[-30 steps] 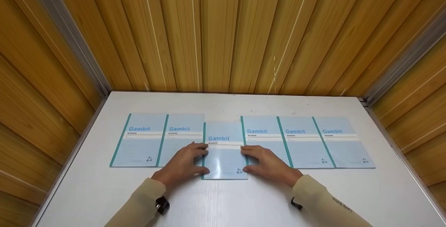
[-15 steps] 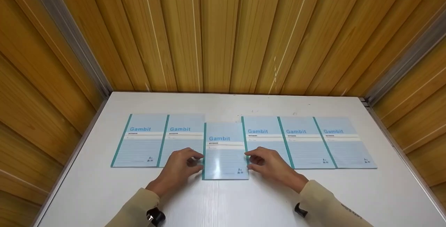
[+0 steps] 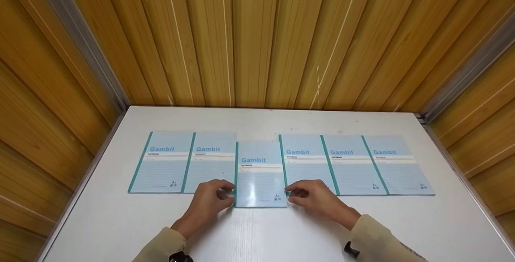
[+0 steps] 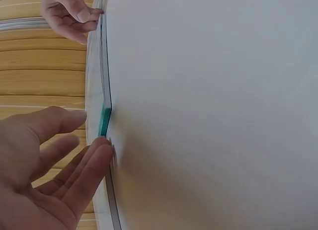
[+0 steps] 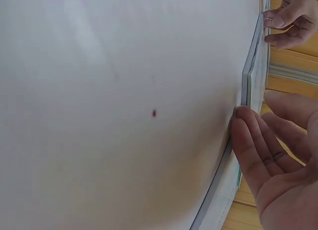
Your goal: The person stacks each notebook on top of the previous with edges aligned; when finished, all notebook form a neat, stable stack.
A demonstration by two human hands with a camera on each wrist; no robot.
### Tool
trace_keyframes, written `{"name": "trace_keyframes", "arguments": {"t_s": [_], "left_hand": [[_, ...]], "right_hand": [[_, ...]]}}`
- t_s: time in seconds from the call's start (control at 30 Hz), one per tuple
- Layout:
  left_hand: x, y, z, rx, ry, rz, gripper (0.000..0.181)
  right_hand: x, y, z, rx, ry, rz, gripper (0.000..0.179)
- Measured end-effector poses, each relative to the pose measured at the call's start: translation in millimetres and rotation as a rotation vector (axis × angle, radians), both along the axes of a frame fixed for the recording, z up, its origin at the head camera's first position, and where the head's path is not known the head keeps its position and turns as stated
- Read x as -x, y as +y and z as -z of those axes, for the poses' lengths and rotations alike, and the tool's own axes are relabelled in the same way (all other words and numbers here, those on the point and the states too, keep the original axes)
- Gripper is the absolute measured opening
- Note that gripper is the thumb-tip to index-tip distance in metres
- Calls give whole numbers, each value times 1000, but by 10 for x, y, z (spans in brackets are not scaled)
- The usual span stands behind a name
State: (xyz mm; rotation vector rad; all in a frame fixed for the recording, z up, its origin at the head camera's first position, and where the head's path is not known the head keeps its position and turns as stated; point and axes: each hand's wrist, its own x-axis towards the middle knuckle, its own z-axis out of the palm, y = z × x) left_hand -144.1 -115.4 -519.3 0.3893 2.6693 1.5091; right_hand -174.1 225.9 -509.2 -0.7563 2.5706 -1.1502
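Observation:
A light blue Gambit notebook with a green spine lies at the middle, set nearer the person than its neighbours. Along its left side, near the front corner, my left hand rests with fingertips right at the spine. Opposite, my right hand has its fingertips at the right edge. In the left wrist view, the loosely bent fingers meet the green spine end. The right wrist view has similarly relaxed fingers beside the notebook's front corner. Neither thumb wraps over the cover.
Two matching notebooks lie flat to the left, and three more to the right, edge to edge. All rest on a white table. Wood-patterned panels rise behind the table and at both sides.
Both hands have slid off the middle notebook's cover edges and back toward the person, down to its front corners. Their fingers are bent more. The notebooks look unmoved.

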Motion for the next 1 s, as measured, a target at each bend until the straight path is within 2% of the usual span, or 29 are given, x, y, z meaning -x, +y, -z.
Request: {"name": "trace_keyframes", "arguments": {"t_s": [0.2, 0.47, 0.63, 0.8, 1.0], "left_hand": [[-61, 31, -6, 43, 27, -29, 20], [-97, 58, -31, 30, -13, -9, 18], [-111, 84, -25, 35, -10, -57, 17], [-151, 125, -11, 10, 2, -116, 15], [-161, 144, -3, -91, -59, -200, 17]], "right_hand": [[-45, -44, -40, -24, 29, -9, 22], [-121, -114, -102, -68, 42, 31, 18], [-156, -135, -140, -59, -16, 53, 18], [-165, -121, -144, 1, -107, 89, 19], [-163, -102, -114, 128, -254, 177, 21]]}}
